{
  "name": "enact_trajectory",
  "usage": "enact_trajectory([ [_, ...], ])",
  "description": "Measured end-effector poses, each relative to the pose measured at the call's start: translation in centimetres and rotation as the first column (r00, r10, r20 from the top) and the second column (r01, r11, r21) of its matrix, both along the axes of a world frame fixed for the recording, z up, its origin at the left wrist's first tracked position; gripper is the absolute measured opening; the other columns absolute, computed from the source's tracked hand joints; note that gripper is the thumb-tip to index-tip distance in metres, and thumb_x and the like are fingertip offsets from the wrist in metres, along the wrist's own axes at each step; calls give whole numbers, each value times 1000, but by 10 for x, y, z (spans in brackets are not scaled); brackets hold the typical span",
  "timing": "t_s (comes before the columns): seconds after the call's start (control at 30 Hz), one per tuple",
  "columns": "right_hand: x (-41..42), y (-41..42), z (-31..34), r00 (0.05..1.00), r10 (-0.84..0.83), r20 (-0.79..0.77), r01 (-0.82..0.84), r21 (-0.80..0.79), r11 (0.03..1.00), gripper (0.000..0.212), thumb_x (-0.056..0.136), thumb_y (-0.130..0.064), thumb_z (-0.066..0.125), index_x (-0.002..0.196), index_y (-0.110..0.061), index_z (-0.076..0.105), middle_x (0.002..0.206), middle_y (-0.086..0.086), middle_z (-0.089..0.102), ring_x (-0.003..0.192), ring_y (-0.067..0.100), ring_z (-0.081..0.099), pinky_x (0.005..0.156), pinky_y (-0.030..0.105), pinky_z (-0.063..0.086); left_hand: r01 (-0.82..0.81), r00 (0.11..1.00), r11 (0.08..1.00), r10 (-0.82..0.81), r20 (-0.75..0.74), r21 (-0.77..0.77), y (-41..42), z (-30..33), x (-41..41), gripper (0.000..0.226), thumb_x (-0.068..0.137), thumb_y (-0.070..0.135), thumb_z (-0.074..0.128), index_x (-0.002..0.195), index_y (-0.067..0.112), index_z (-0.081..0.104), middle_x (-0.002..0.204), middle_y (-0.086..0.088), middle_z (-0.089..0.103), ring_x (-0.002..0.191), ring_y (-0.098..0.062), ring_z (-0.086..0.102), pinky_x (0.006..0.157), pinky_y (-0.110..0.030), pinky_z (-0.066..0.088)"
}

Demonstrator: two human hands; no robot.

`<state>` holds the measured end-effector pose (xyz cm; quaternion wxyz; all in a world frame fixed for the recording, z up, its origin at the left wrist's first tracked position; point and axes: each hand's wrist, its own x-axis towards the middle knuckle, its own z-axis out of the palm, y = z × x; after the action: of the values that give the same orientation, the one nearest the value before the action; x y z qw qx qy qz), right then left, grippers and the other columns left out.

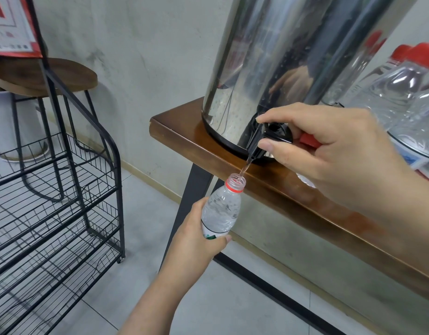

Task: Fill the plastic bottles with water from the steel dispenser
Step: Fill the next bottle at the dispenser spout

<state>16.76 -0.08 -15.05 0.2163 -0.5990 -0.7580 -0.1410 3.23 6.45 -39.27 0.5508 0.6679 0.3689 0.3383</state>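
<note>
A tall shiny steel dispenser (276, 59) stands at the left end of a wooden table (184, 139). Its black tap (269, 136) juts over the table's front edge. My right hand (329, 151) pinches the tap lever between thumb and forefinger, with a red bottle cap (308, 139) tucked under its fingers. A thin stream of water (246, 166) runs from the spout into the open mouth of a clear plastic bottle (223, 209). My left hand (196, 240) grips that bottle by its lower half, tilted, just below the table edge.
Several clear bottles with red caps (406, 93) stand on the table to the right of the dispenser. A black wire rack (63, 194) on wheels stands at the left on the tiled floor, with a wooden stool (39, 76) behind it.
</note>
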Motion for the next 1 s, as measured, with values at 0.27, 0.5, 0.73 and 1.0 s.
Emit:
enact_trajectory([
  [0.27,1,2,-1,998,20,62,-23,57,998,26,99,-39,58,117,-22,68,91,-16,66,90,5,59,79,10,39,8,1000,1000,-8,-13,-2,0,0,0,72,80,29,85,122,64,40,118,34,61,112,9,59,85,-11,49],
  [0.5,-1,9,10,987,-93,-133,109,121,987,23,103,-34,52,99,-21,71,89,-16,59,76,-4,56,67,4,37,-4,1000,1000,4,-8,-10,0,-1,1,70,79,27,85,127,57,44,118,31,63,111,4,61,86,-16,51],
  [0.73,3,19,15,949,-164,-268,178,29,984,30,106,-37,46,88,-21,65,64,-12,57,59,7,52,54,18,37,4,1000,1000,-4,-8,-14,1,0,1,71,80,27,85,128,58,43,119,30,63,112,2,62,91,-25,56],
  [1.0,12,-31,-12,810,-202,-551,230,-18,973,34,100,-26,33,107,-41,63,70,2,54,52,24,40,48,46,41,8,1000,1000,-8,2,-3,-2,1,-3,71,80,26,84,129,58,44,119,31,63,111,4,61,91,-23,54],
])
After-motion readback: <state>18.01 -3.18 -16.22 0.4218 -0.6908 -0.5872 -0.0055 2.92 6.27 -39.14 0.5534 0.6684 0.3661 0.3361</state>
